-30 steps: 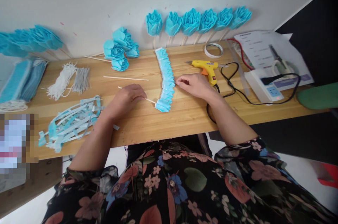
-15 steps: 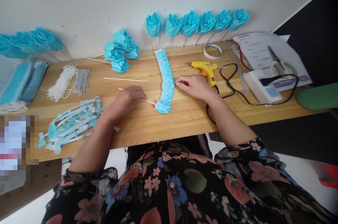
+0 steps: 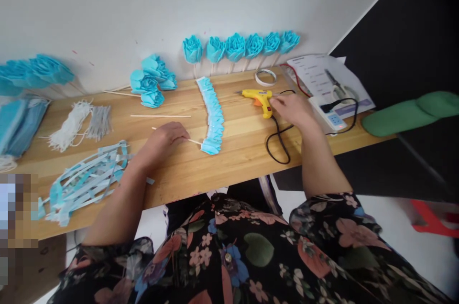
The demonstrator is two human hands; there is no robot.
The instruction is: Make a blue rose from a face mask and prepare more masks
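My left hand [image 3: 167,139] is closed on a thin wooden stick [image 3: 194,141], whose right end meets the near end of a pleated blue fabric strip [image 3: 214,115]. The strip curves away from me across the wooden table. Over to the right, my right hand [image 3: 294,108] is beside the handle of a yellow hot glue gun [image 3: 263,98], fingers loosely bent and slightly apart. I cannot tell whether its fingertips touch the gun. A second wooden stick [image 3: 160,115] lies beyond my left hand.
Finished blue fabric flowers [image 3: 235,48] on sticks lean along the wall; more flowers [image 3: 147,81] lie left of them. Cut strips [image 3: 88,175], white cords [image 3: 70,124] and blue masks [image 3: 21,120] are at left. A tape roll [image 3: 266,77], power strip [image 3: 332,115] and scissors [image 3: 337,86] are at right.
My right hand has left the side of the pleated strip and moved right to the glue gun. My left hand still holds the stick at the strip's end. The view has turned rightward.
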